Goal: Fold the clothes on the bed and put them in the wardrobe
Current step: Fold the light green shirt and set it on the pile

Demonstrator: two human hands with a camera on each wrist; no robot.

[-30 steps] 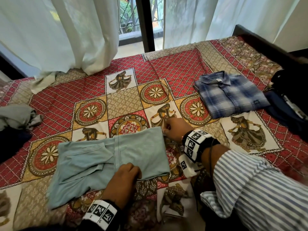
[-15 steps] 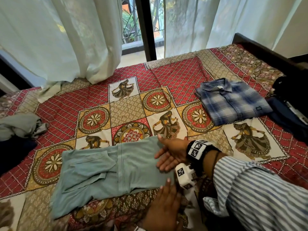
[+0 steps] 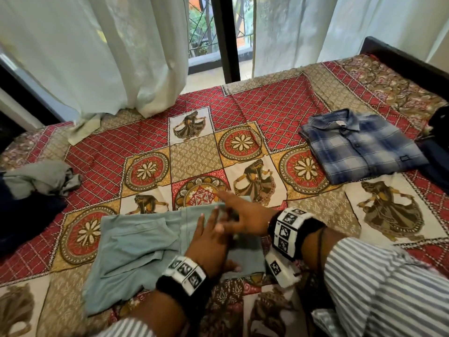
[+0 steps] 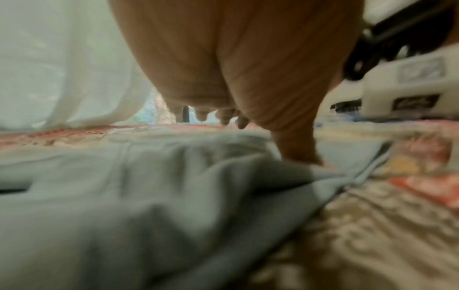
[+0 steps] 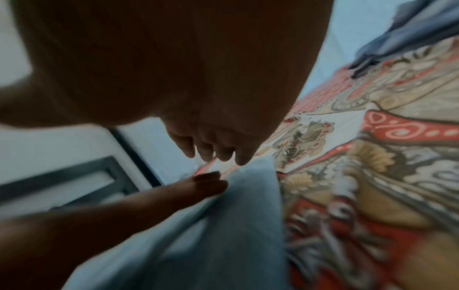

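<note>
A pale green garment [image 3: 136, 249] is spread flat on the bed [image 3: 279, 110], half folded, at the near edge. Its right part is covered by both hands. The left hand [image 3: 209, 244] is laid palm down on the cloth, fingers straight, thumb pressed to the fabric — nothing is gripped. The right hand [image 3: 245, 215] is held just above the garment's far right corner, fingers extended and relaxed. A folded blue plaid shirt [image 3: 362, 147] is seen well apart, further right — near crumpled grey clothing [image 3: 38, 177] lies left.

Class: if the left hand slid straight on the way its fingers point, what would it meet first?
Probably the right hand, which lies across just beyond the left hand fingers on the pale green garment; depth is unclear.
</note>
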